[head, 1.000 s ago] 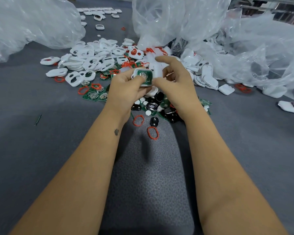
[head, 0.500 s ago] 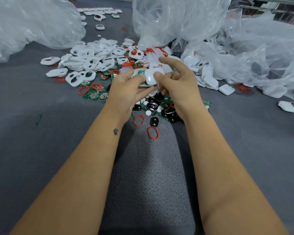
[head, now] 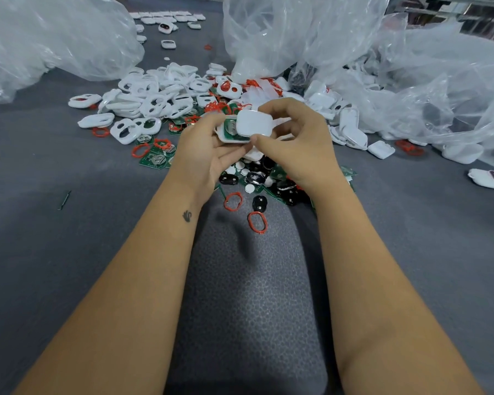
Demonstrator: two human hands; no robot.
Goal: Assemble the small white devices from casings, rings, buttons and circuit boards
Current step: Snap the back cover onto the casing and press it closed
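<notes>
We see 3 clear plastic bags on the grey table (head: 69,252): the far-left bag (head: 52,38) shows no contents we can make out, the far-centre bag (head: 291,32) spills white parts at its mouth, and the right bag (head: 439,89) holds white casings. Our left hand (head: 203,155) curls around a lower casing (head: 226,136) with a green circuit board (head: 230,129) seated inside, while our right hand (head: 300,149) pinches a white cover (head: 254,124) overlapping its right side, above the loose pile (head: 166,101) of parts. Bare table lies near us and to the left, with 2 red rings (head: 257,222) just in front.
</notes>
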